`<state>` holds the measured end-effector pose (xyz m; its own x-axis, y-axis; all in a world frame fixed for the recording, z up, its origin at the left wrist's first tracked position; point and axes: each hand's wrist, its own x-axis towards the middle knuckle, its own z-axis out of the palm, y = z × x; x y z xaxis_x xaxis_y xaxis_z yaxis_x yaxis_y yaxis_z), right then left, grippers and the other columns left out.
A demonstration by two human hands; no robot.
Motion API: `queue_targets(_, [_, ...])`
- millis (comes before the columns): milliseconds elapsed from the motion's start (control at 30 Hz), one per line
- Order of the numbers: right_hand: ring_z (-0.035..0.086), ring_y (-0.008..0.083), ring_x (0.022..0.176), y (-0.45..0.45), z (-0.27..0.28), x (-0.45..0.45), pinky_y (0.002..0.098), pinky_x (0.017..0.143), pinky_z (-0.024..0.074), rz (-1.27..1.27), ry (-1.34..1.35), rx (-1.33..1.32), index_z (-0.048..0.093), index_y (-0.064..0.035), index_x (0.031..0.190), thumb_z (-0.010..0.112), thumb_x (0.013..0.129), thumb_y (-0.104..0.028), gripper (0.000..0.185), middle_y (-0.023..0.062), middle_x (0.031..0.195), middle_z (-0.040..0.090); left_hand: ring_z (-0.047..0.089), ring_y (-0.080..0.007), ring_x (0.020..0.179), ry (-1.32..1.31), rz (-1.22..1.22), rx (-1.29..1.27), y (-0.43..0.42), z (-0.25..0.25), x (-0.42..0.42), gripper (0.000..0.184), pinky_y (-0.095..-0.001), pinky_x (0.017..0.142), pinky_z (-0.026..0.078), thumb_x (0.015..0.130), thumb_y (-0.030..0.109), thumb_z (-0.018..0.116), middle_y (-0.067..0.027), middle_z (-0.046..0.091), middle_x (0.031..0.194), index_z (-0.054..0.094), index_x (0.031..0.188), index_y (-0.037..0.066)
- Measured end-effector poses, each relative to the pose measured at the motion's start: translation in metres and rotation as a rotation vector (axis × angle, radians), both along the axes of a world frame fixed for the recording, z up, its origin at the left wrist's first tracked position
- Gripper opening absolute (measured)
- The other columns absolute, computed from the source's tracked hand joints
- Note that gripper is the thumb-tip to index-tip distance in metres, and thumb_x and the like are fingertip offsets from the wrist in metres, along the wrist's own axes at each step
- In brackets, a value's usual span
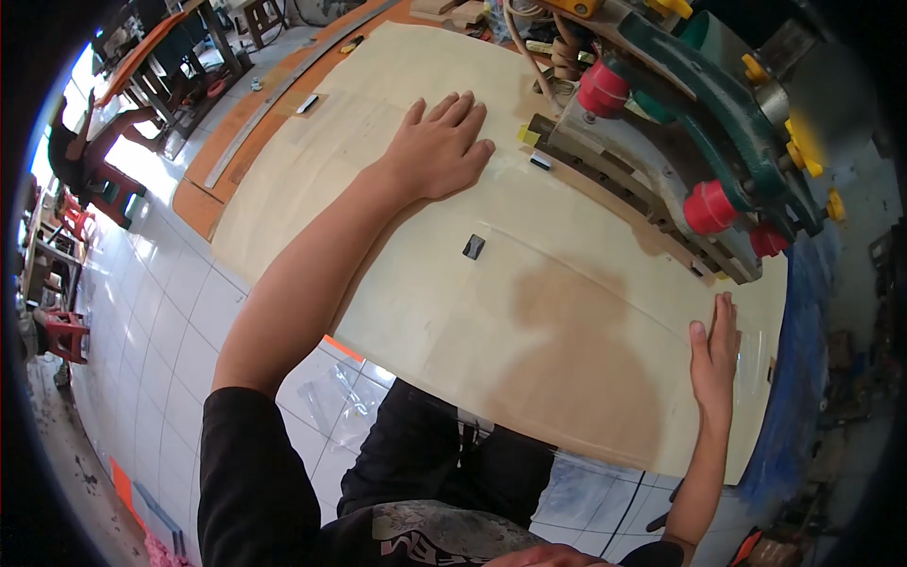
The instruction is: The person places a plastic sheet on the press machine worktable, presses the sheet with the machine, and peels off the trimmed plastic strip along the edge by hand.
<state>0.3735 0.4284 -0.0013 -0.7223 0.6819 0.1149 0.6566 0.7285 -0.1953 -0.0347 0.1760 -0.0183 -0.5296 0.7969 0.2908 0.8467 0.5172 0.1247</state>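
A large cream sheet (pixel 416 274) covers most of the work table. My left hand (pixel 439 142) lies palm down on its far part, fingers spread and holding nothing. On the right side of the sheet rests my right hand (pixel 715 359), its fingers stretched out and near the foot of a green machine (pixel 671 104) with red knobs. A small dark piece (pixel 473 247) sits on the sheet between my hands. Beside the machine's base is a small black-and-white piece (pixel 539 162). The undersides of both hands are hidden.
A long metal ruler (pixel 274 94) lies along the orange-brown table edge (pixel 200 194) at the left. Another small black-and-white piece (pixel 307 103) is near it. A person (pixel 76 142) sits far left by a red stool (pixel 118 194). Clear plastic (pixel 345 406) lies on the tiled floor.
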Motion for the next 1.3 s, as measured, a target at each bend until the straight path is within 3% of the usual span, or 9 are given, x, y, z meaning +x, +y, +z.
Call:
queue_targets(367, [0.016,0.0371,0.154,-0.003,0.0031,0.0014,0.0586,0.121,0.0073,-0.047,-0.022,-0.002,0.032,-0.0073,0.156,0.046,0.104,-0.044,0.066,0.0181,0.165,0.025,0.025,-0.0301,0.152,-0.052,0.018,0.008,-0.0005,0.0002,0.0015,0.059,-0.0513,0.123,0.016,0.104,0.039,0.036,-0.0154,0.032,0.162,0.037,0.154,0.007])
queue_targets(700, [0.017,0.037,0.154,-0.0018,0.0009,0.0024,0.0579,0.122,0.0079,-0.064,-0.015,0.008,0.03,-0.0038,0.156,0.044,0.103,-0.049,0.072,0.0193,0.165,0.023,0.024,-0.0259,0.153,-0.044,0.055,-0.063,0.001,0.0004,-0.0016,0.058,-0.0491,0.124,0.015,0.104,0.033,0.035,-0.0107,0.03,0.164,0.034,0.156,0.009])
queue_targets(1300, [0.015,0.0345,0.155,-0.0026,0.0046,0.0023,0.0556,0.123,0.008,-0.072,-0.034,-0.004,0.026,-0.0014,0.157,0.041,0.102,-0.055,0.079,0.018,0.166,0.021,0.025,-0.0279,0.152,-0.029,0.037,-0.052,0.0014,0.0019,-0.0018,0.056,-0.0513,0.123,0.017,0.105,0.031,0.037,-0.0123,0.03,0.163,0.034,0.156,0.008])
